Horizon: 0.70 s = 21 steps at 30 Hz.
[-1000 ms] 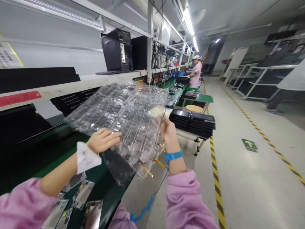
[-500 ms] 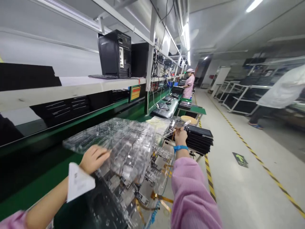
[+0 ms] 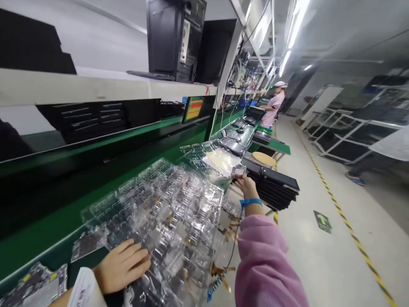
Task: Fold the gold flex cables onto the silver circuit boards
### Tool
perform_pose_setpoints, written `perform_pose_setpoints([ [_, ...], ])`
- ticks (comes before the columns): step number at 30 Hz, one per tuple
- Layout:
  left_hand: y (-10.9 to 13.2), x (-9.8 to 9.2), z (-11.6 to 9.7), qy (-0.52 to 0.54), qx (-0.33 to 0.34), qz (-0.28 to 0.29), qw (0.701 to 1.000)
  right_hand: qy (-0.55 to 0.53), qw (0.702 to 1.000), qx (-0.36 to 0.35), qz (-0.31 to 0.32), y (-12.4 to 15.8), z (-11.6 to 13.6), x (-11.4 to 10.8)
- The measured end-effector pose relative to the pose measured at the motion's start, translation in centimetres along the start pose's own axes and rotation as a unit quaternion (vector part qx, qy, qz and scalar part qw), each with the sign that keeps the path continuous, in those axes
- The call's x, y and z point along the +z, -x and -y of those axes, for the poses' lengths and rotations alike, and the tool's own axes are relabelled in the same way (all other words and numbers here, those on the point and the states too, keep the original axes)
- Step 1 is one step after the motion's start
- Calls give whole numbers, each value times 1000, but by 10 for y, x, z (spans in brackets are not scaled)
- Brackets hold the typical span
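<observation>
My left hand lies flat on the near left edge of a clear plastic blister tray, fingers stretched out. The tray has many moulded pockets, with small circuit boards and orange flex strips showing through it. My right hand, with a blue wrist strap, reaches forward past the tray. Its fingers pinch a small circuit board with a pale silvery face. Loose circuit boards, one larger board and another, lie to the left of my left hand.
A stack of black panels stands right of my right hand, near a round tan disc. Yellowish sheets lie beyond the tray. A coiled blue cord hangs at the tray's right. A co-worker stands farther down the bench.
The clear tray has come down flatter over the boards, and my left hand now rests on its edge. My right hand remains stretched forward with the small circuit board. The view has shifted.
</observation>
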State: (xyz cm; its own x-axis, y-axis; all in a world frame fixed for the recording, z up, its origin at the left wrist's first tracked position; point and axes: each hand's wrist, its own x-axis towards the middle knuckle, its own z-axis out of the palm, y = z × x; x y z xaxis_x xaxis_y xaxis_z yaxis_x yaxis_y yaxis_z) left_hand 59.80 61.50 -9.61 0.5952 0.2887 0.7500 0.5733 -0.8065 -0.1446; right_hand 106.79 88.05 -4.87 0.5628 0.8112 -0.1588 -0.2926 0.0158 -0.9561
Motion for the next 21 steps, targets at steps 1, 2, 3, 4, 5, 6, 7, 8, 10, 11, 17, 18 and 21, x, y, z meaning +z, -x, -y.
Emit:
perform_pose_setpoints([
  [1, 3, -1, 0, 10, -1, 14, 1000, 6, 1000, -1, 0, 3, 5, -7],
  [2, 6, -3, 0, 21, -2, 28, 999, 7, 1000, -2, 0, 7, 10, -16],
  [3, 10, -5, -1, 31, 1, 45, 999, 8, 1000, -3, 3, 13, 15, -26],
  [4, 14, -6, -1, 40, 10, 68, 997, 11, 1000, -5, 15, 22, 20, -37],
  [5, 18, -7, -2, 46, 25, 95, 994, 15, 999, -4, 30, 33, 23, -48],
  [6, 22, -8, -2, 48, 42, 121, 991, 22, 999, 1, 49, 47, 25, -58],
  [7, 25, -10, -3, 48, 55, 146, 987, 30, 997, 9, 69, 63, 24, -69],
  [8, 27, -11, -4, 46, 59, 160, 984, 38, 995, 20, 91, 80, 22, -78],
  [10, 28, -14, -6, 42, 40, 162, 985, 56, 988, 44, 136, 117, 13, -94],
  [11, 26, -16, -7, 43, 24, 152, 987, 64, 984, 56, 156, 136, 8, -100],
  [17, 3, -34, -8, 86, -45, 94, 991, 74, 951, 91, 285, 238, -16, -108],
  [18, 0, -36, -9, 98, -52, 93, 990, 69, 947, 96, 300, 251, -19, -105],
  [21, -4, -43, -11, 128, -70, 91, 985, 43, 936, 135, 322, 282, -29, -91],
])
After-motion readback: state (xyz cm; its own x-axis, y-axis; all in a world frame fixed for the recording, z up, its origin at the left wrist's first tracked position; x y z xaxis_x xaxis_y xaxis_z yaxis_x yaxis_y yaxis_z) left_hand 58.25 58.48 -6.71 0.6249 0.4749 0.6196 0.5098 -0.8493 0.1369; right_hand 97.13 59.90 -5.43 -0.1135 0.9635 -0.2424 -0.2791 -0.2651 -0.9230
